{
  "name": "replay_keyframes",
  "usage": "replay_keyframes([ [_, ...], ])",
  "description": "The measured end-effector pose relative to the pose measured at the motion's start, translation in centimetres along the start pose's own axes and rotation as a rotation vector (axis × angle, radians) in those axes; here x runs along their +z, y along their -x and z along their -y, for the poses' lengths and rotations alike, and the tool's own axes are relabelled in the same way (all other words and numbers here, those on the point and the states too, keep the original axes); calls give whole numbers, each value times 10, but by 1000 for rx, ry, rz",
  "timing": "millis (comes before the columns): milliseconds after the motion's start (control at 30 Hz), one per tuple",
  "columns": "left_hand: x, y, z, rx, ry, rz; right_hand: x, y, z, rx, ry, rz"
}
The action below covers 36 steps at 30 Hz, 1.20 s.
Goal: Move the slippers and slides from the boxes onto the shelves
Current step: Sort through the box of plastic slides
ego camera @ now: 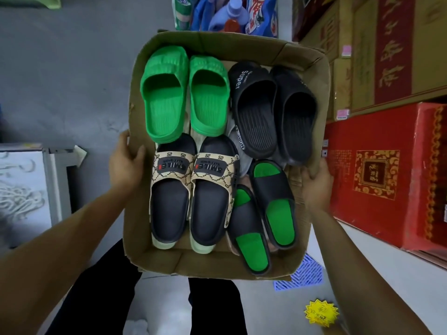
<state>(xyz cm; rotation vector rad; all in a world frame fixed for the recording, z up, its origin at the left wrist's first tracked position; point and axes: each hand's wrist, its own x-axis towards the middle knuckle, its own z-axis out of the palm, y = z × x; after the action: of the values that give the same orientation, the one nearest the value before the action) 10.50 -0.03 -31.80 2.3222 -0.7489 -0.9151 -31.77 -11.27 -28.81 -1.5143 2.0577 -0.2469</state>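
I hold an open cardboard box (167, 262) in front of me, above the floor. My left hand (124, 163) grips its left wall, thumb inside. My right hand (316, 182) grips its right wall. Inside lie several pairs of slides. A bright green pair (183, 95) is at the far left. A black pair (273, 110) printed "Super" is at the far right. A black pair with beige patterned straps (193, 189) is at the near left. A black pair with green insoles (263, 213) is at the near right.
Red and brown cartons (387, 165) are stacked along the right. Detergent bottles and bags (225, 15) stand beyond the box. A white cabinet (29, 184) is at the left. Grey floor lies between them. A blue plastic grid (307, 274) and a yellow price star (320, 311) are below right.
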Motion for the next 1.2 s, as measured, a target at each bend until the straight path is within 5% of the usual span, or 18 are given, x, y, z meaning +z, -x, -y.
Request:
replay_keyframes([
  [433,-31,15,-37,59,-82,-114,-21,16,30,-3,-124,-89],
  [800,-162,28,-122,104,-126,-116,-127,34,137,-247,-121,49],
  [1200,-337,27,-176,115,7,-161,-179,90,285,-312,-89,-4],
])
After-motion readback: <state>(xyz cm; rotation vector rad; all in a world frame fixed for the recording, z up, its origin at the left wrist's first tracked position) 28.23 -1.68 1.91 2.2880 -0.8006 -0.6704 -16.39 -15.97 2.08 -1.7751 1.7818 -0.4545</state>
